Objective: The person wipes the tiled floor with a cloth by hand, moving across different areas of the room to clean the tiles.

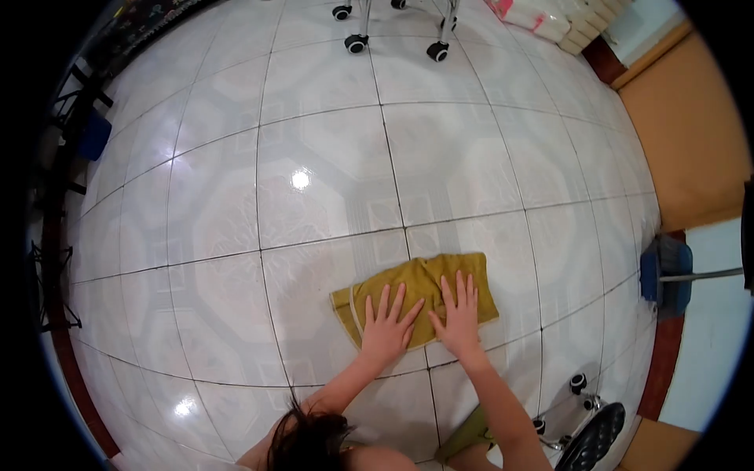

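Note:
A mustard-yellow cloth [416,275] lies spread on the pale tiled floor [314,212], a little below the middle of the view. My left hand [385,326] rests flat on its left part, fingers spread. On the right part of the cloth lies my right hand [458,318], palm down with its fingers apart. Both hands press on top of the cloth without gripping it. The cloth shows some wrinkles between and above the hands, and a light strip runs near its left end.
A wheeled stand [357,43] is at the top. At the right wall are a blue dustpan [649,271] and brown panel [675,125]. A black-seated wheeled stool [593,438] is lower right. A blue bin [95,135] and black racks line the left edge.

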Demonstrator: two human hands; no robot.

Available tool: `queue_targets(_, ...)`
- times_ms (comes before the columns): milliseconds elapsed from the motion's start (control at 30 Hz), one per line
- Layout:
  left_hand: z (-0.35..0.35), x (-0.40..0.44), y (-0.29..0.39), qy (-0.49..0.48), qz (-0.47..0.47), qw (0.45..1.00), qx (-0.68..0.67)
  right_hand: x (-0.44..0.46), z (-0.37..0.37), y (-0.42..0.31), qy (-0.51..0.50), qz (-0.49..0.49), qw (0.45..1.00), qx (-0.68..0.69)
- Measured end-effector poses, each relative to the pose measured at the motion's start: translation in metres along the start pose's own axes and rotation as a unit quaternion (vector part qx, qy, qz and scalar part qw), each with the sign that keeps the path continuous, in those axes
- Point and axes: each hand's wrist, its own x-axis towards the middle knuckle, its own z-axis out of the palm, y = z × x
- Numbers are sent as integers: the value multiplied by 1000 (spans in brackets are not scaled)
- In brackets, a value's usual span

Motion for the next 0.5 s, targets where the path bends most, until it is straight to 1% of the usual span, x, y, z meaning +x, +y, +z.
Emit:
queue_targets(33, 1, 1, -1, -27, -1, 999, 28, 0, 0, 0, -4, -4, 1000, 16)
queue_targets(133, -5, 14, -6, -38, 9, 999, -7, 12, 4, 14, -9, -43, 998, -48)
queue_targets(167, -5, 25, -7, -35, 11, 999, 2, 20, 5, 21, -11, -47, 997, -56)
queue_targets(233, -9, 60, -14, -30, 16, 999, 21, 57, -3, 35, -14, -55, 996, -72)
queue_targets(367, -7, 171, -42, 34, 46, 997, 59, 166, -5, 82, 39, -65, 996, -44)
queue_targets(433, -8, 226, -57, 39, 36, 994, 96, 219, -15, 92, 14, -34, 998, -43)
queue_targets(467, -5, 239, -57, 41, 30, 993, 110, 232, -23, 91, -3, -11, 999, -44)
queue_targets(500, -1, 237, -53, 22, 1, 991, 134, 228, -22, 88, -17, -2, 999, -50)
